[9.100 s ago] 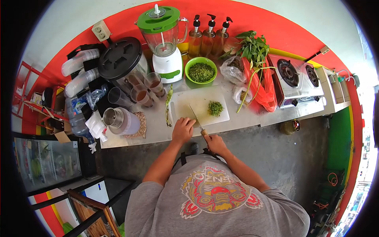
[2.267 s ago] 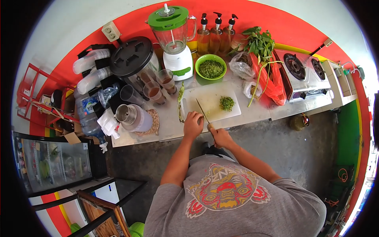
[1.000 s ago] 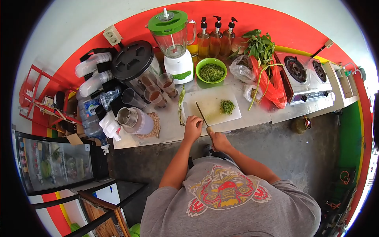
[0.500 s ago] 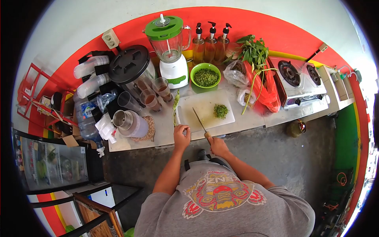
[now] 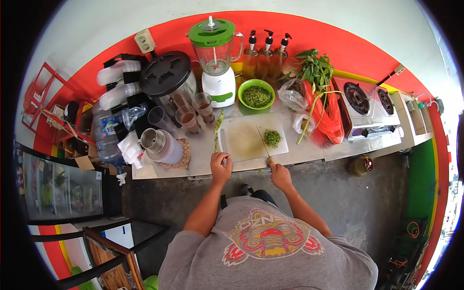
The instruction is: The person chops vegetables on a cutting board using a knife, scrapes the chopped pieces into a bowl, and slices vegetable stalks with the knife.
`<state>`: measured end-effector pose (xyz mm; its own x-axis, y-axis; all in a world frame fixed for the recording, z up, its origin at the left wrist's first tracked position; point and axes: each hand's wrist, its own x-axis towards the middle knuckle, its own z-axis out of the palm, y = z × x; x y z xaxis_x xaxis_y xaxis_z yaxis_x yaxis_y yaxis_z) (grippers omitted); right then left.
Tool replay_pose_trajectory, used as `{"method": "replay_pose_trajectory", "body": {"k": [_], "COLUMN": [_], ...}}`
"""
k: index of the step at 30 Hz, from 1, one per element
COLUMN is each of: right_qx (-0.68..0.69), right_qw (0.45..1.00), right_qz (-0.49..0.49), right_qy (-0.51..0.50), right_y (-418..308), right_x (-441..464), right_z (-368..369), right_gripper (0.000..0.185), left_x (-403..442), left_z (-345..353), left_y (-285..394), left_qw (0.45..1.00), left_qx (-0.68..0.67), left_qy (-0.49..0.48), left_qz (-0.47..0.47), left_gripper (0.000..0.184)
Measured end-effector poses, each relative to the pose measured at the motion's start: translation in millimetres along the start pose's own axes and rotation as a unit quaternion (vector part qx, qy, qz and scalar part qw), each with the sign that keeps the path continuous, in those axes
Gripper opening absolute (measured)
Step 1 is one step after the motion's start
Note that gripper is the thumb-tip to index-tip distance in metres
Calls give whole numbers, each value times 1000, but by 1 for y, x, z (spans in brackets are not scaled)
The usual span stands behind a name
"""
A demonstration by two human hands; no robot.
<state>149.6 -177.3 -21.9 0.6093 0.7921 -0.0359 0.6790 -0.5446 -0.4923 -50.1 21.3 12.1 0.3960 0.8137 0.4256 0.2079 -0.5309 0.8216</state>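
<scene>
So the right hand (image 5: 281,176) is closed around the wooden handle of a long thin-bladed knife (image 5: 264,140), its blade over the white rectangular cutting board (image 5: 238,149), just beside a small pile of chopped green leaves (image 5: 272,139) on the board's right half. The left hand (image 5: 221,167) has its fingers curled at the front edge of the metal-topped bench (image 5: 200,168), near the board's front left corner; can't tell if it's gripping anything. Long green stalks (image 5: 218,129) lie along the board's left edge.

The knife (image 5: 263,139) has moved right across the board (image 5: 237,137) at frame centre, now beside the chopped greens (image 5: 272,139) — the left hand (image 5: 221,167), earlier near its blade, sits farther left.
</scene>
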Motion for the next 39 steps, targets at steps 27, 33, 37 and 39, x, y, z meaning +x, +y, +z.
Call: {"method": "replay_pose_trajectory", "body": {"k": [27, 33, 37, 39], "right_qx": [85, 81, -11, 41], "right_qw": [991, 993, 997, 990], "right_qz": [-59, -23, 18, 95], "right_qy": [-86, -82, -77, -91], "right_y": [-38, -21, -18, -21], "right_x": [-22, -26, -17, -15], "right_z": [-27, -15, -17, -25], "right_gripper": [50, 43, 38, 36], "left_x": [21, 24, 25, 29], "left_z": [-29, -23, -25, -30], "left_y": [-17, -23, -26, -23], "left_qw": [947, 937, 962, 977], "left_qx": [299, 316, 250, 183], "left_qy": [-14, -41, -18, 8], "left_qz": [-112, -142, -104, -108], "left_gripper": [23, 15, 10, 10]}}
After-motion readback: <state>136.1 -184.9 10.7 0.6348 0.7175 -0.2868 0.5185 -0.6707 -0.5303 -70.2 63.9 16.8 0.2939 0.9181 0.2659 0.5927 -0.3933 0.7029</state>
